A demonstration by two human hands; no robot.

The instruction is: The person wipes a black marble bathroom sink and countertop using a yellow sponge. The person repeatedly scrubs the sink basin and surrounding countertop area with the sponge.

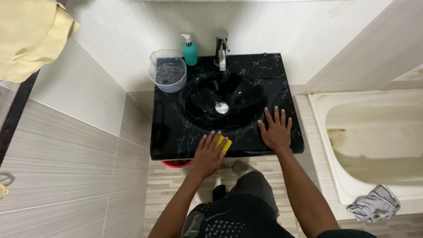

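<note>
sponge (224, 143), one yellow block, sits under the fingers of the left hand (209, 154), pressed onto the front edge of the black marbled worktop (273, 72) just below the basin; the fingers lie over it close together, so only its right end shows. one right hand (276, 130) rests flat on the same worktop just beside the basin's lower right rim, fingers spread wide and holding nothing. the two hands are near each other but apart. one round black basin (211, 99) is sunk into the worktop, with one silver drain plug (221, 107) at its centre. at the back stand one chrome tap (222, 50) and one teal pump bottle (190, 50), and at the back left corner one clear plastic jug (168, 70) overhangs the worktop's edge. one yellow cloth (31, 35) hangs at the upper left. one white bathtub (328, 145) lies to the right, with one striped grey rag (373, 203) on its rim. one red rim of a bucket (176, 163) peeks out below the worktop.
</note>
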